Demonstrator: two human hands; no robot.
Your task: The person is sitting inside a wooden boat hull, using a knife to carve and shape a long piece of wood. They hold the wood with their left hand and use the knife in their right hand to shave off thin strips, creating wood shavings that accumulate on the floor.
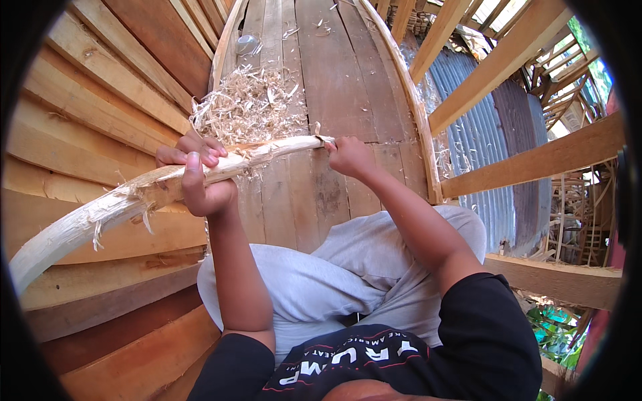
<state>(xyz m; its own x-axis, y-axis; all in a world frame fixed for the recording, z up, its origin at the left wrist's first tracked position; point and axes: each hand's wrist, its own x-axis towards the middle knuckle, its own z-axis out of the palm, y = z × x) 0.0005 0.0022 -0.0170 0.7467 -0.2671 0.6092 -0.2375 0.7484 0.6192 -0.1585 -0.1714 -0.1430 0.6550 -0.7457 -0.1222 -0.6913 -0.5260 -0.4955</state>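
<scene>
A long, pale, peeled wooden pole slants across in front of me, from the lower left rim to the middle of the head view. Ragged strips of fibre hang from it. My left hand is wrapped round the pole, its thumb on the near side and its fingers over the far side. My right hand is closed at the pole's thin right end. A small dark edge shows between that hand and the wood; the fist hides what it grips. A curled shaving stands up there.
Wood shavings lie heaped on the plank floor beyond the pole. A clear cup-like thing lies farther off. A slatted wooden wall rises at left. At right are wooden rails and corrugated metal sheets.
</scene>
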